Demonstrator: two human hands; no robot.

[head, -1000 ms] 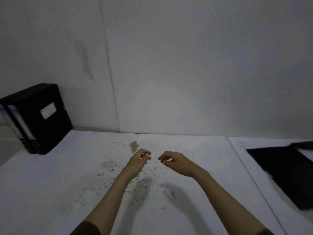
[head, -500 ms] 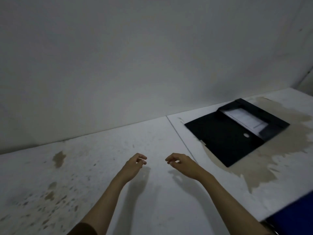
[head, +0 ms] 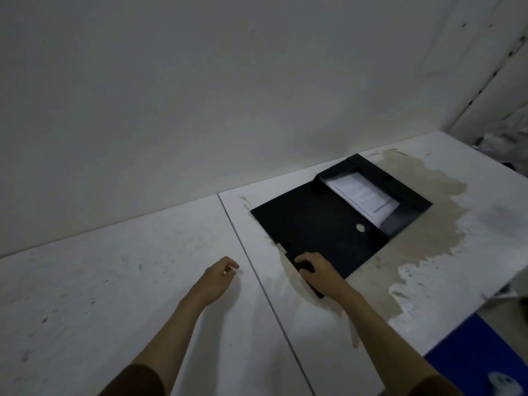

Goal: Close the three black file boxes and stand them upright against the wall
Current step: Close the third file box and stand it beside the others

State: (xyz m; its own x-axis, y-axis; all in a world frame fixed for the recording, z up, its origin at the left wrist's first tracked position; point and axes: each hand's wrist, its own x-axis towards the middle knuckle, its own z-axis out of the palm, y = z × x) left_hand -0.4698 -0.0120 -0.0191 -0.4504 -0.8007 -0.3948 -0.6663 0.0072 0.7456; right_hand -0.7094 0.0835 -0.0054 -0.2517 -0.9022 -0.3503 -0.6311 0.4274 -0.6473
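Observation:
A black file box (head: 323,224) lies flat and open on the white table, its lid spread toward me and white papers (head: 363,195) showing in the tray at the far side. My right hand (head: 320,272) grips the near corner of the open lid, fingers curled around its edge. My left hand (head: 220,277) hovers over the table to the left of the box, fingers loosely curled and holding nothing. The other file boxes are out of view.
The white table (head: 114,295) meets a plain wall (head: 200,110) at the back. A brown stain (head: 423,232) spreads around and right of the box. A seam (head: 257,278) runs between two table panels. Something blue (head: 483,355) sits below the table's right edge.
My view has swung right, away from the upright boxes at the left. My right hand has reached forward and taken hold of the open box's lid corner; my left hand stays near.

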